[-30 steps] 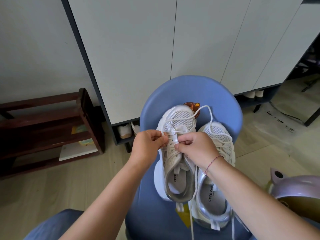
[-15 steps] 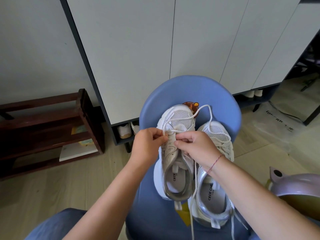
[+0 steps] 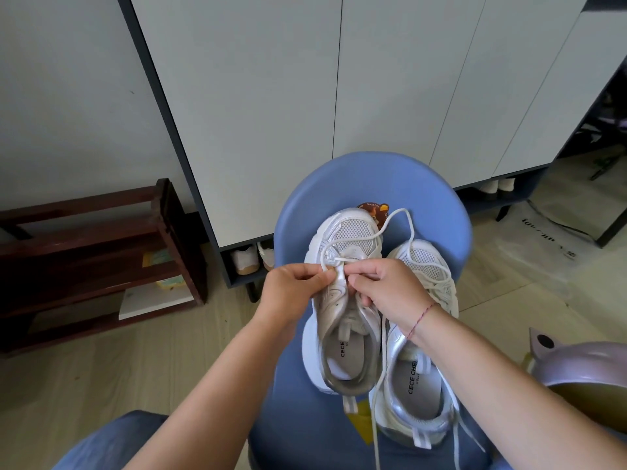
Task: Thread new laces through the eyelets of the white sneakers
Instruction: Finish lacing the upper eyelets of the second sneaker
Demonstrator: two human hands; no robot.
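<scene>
Head view: left hand (image 3: 294,289) and right hand (image 3: 386,293) each pinch lace (image 3: 395,221) at left sneaker (image 3: 342,300)
Change: hands barely shifted; low eyelets only, threading early

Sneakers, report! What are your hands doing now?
Both hands, left and right, pinching lace at left sneaker. Right sneaker waiting. Nothing in the way.

A home entryway: tall white cupboards (image 3: 339,96) with shoes (image 3: 244,261) tucked beneath, a dark wooden rack (image 3: 101,252) beside them.
</scene>
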